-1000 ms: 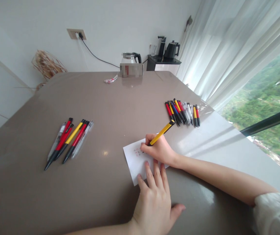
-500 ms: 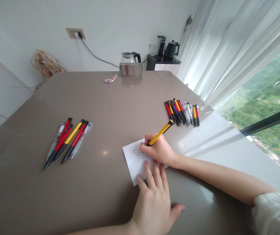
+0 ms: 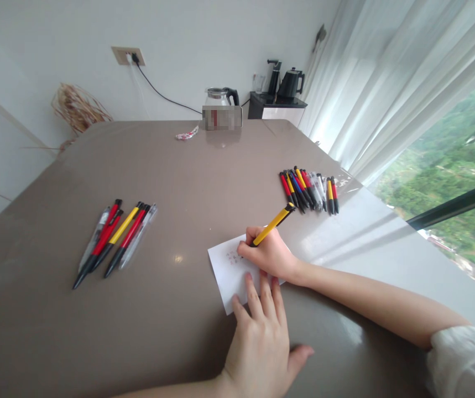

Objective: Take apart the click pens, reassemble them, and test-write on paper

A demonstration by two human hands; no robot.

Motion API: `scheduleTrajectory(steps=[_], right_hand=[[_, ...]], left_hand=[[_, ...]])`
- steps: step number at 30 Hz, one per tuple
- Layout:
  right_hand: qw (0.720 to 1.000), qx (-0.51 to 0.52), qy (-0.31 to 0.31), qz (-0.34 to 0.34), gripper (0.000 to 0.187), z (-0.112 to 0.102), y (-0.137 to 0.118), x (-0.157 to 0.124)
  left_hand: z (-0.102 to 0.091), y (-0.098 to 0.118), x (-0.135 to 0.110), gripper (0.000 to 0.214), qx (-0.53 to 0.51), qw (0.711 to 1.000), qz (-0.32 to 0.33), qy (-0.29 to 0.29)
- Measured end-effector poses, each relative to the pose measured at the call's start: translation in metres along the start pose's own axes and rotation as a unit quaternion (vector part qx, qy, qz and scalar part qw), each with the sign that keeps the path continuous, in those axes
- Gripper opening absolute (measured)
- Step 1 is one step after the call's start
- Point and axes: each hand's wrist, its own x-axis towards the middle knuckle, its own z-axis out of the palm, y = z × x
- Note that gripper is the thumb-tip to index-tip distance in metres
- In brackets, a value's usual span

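Observation:
My right hand [image 3: 268, 251] is closed around a yellow and black pen [image 3: 273, 225], its clip end slanting up to the right. The pen's tip is hidden behind my fingers. Under that hand lies a white sheet of paper [image 3: 225, 282] with small rows of red and dark marks on its upper part. My left hand [image 3: 260, 331] lies flat with fingers spread, the fingertips on the paper's near edge and the thumb out to the right. Part of the paper is covered by both hands.
Several red, yellow and clear pens [image 3: 116, 237] lie on the brown glossy table [image 3: 171, 177] at left. A larger row of pens [image 3: 303, 188] sits at the right. At the far edge stand a glass kettle [image 3: 217, 98] and a blurred box [image 3: 222, 118]. A curtain [image 3: 357, 83] hangs beside the window.

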Motion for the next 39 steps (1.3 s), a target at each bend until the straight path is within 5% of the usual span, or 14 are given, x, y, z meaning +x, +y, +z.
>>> scheduleTrajectory(steps=[7, 39], right_hand=[[1.0, 0.002, -0.002, 0.003, 0.017, -0.0005, -0.0013, -0.0002], [1.0, 0.007, 0.0, -0.008, 0.017, 0.0014, -0.0016, -0.0013]], left_hand=[[-0.003, 0.0007, -0.0009, 0.074, -0.007, 0.999, 0.002, -0.048], [-0.0025, -0.0002, -0.0012, 0.074, -0.015, 0.998, 0.002, -0.057]])
